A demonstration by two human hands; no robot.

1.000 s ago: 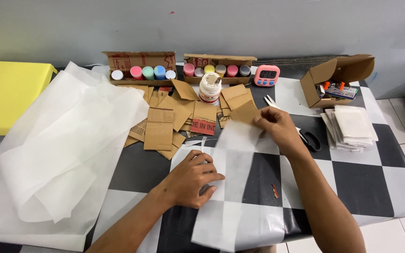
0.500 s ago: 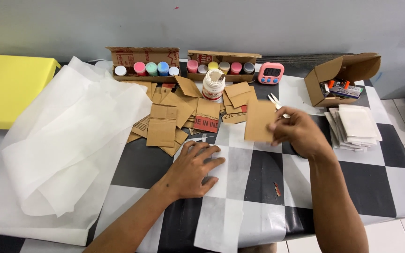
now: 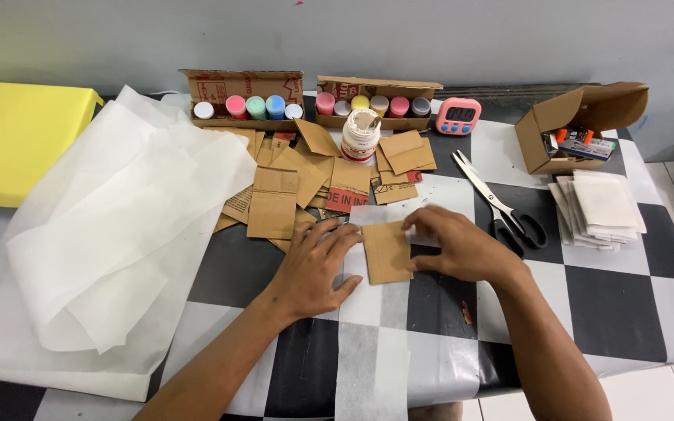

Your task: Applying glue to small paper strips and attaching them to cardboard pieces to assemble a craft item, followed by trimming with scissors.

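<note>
Broadly, a big pile of white tissue sheets (image 3: 118, 234) covers the left of the checkered table (image 3: 618, 312), while two cardboard trays (image 3: 243, 86) at the back hold rows of small paint pots (image 3: 255, 107) and an open cardboard box (image 3: 579, 125) at right holds small packets. Centrally, a cardboard rectangle (image 3: 388, 251) lies flat on a strip of white tissue (image 3: 376, 343), between the left hand (image 3: 313, 269), spread open and pressed flat just beside its left edge, and the right hand (image 3: 462, 249), whose curled fingers (image 3: 419, 226) rest on its upper right edge.

Far across my table stand 2 open cardboard trays (image 3: 245, 87) (image 3: 376, 87) of coloured paint pots. Right of them sits my pink timer (image 3: 458, 116) with its dark screen, then an open brown box (image 3: 579, 125). A white-labelled glue bottle (image 3: 360, 136) stands nearer.
</note>
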